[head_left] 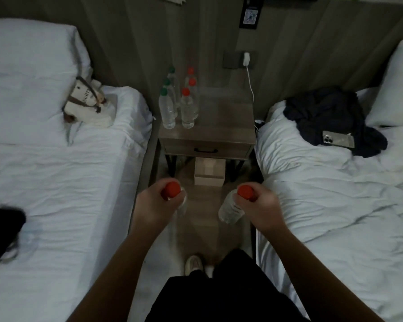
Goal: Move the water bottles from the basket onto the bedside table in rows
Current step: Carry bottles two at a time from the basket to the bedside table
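Observation:
My left hand grips a clear red-capped water bottle by its neck, low in the aisle between two beds. In my right hand is a second red-capped bottle, held the same way. Ahead stands the bedside table. On its left half stand two rows of bottles: a green-capped row on the left and a red-capped row beside it. The basket is not clearly in view.
White beds flank the aisle on the left and right. A tote bag lies on the left bed; dark clothing with a phone lies on the right. A small box sits under the table. A charger cable hangs from the wall.

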Available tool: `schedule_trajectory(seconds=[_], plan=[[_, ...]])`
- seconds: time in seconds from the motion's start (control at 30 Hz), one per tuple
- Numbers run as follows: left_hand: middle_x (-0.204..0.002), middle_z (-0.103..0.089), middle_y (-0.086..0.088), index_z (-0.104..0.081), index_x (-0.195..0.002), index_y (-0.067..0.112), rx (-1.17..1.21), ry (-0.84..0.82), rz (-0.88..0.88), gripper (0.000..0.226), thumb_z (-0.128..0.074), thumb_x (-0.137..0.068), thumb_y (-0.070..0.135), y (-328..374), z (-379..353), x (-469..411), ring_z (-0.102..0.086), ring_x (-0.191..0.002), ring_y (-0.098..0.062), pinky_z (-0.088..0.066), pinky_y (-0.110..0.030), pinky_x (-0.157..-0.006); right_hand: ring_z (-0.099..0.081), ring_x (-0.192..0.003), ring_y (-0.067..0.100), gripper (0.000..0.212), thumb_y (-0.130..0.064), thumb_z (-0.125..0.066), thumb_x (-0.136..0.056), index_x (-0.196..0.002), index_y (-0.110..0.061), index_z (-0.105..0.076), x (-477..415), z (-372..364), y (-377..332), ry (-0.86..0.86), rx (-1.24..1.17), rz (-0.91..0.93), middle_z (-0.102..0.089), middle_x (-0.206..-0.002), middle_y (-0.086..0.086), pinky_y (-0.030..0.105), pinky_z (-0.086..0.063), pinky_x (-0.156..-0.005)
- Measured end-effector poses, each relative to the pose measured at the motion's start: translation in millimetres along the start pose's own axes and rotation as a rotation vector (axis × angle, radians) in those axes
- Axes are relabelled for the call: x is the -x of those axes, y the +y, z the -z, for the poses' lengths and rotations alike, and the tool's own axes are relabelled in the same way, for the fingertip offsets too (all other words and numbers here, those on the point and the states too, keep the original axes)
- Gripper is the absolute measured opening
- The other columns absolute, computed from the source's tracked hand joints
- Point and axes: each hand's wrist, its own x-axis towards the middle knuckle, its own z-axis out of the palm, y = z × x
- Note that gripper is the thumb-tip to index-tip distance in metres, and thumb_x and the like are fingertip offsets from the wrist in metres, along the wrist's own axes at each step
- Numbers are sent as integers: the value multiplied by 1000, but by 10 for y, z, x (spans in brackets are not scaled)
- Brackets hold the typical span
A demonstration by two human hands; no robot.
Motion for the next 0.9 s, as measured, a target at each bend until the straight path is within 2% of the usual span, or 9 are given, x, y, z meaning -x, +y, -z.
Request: schedule_trajectory(seconds=[0.1,0.2,0.27,0.4,0.47,0.6,0.73,0.83,0.9], plan=[[-84,-62,15,-59,-93,38,-34,-47,-16,21,-73,-78,32,72,-125,-361,-61,-81,-3,-51,-23,-71,-64,-76,13,17,-19,-79,-73,-83,-26,-67,-363,14,-17,4,35,-1,-67,-75,-8,28,-51,-74],[-82,-60,16,-62,-97,31,-87,-40,-55,21,-73,-78,30,178,-311,-739,-60,-77,-3,-44,-14,-66,-63,-82,13,18,-24,-78,-73,-88,-26,-67,-819,35,-12,-42,79,-36,-67,-82,-6,30,-51,-78],[-83,-59,15,-64,-100,26,-125,-24,-71,23,-73,-79,27,278,-459,-1027,-57,-75,-3,-42,-13,-68,-63,-82,11,18,-27,-77,-75,-90,-25,-67,-1197,44,5,-64,98,-51,-66,-81,-9,31,-51,-80],[-79,-54,22,-60,-100,30,-148,-54,1,22,-71,-80,30,477,-781,-1698,-52,-73,8,-39,-10,-67,-55,-70,-8,16,-27,-75,-78,-87,-29,-62,-2042,49,-13,-132,121,-23,-57,-73,-21,11,-41,-67],[-76,-53,23,-61,-102,27,-156,-48,29,23,-71,-81,30,598,-929,-2053,-52,-72,9,-39,-9,-66,-56,-71,-8,17,-29,-74,-79,-89,-31,-61,-2494,63,-63,-173,121,-20,-58,-74,-22,9,-40,-66],[-72,-53,22,-59,-100,31,-191,-42,77,21,-69,-82,34,917,-1175,-2720,-52,-69,9,-38,-9,-62,-64,-84,10,20,-38,-71,-80,-96,-27,-65,-3328,94,-132,-221,149,-22,-67,-85,-11,33,-54,-82],[-75,-58,18,-60,-93,32,-157,-14,79,15,-69,-81,32,1149,-1433,-3400,-58,-70,-1,-47,-19,-68,-63,-87,7,29,-40,-68,-82,-107,-27,-63,-4082,60,-234,-272,156,-20,-65,-89,-12,36,-53,-89],[-82,-60,12,-64,-97,24,-164,-9,63,18,-70,-81,28,1233,-1646,-3803,-53,-70,4,-39,-9,-67,-65,-90,12,33,-42,-69,-79,-107,-26,-63,-4533,11,-255,-256,147,-30,-69,-94,-7,40,-54,-87],[-85,-62,9,-65,-102,23,-163,-7,64,23,-70,-80,29,1267,-1772,-4049,-56,-74,-3,-41,-14,-71,-66,-91,14,33,-41,-70,-77,-105,-26,-63,-4775,-24,-249,-261,128,-48,-70,-95,-6,41,-55,-87]])
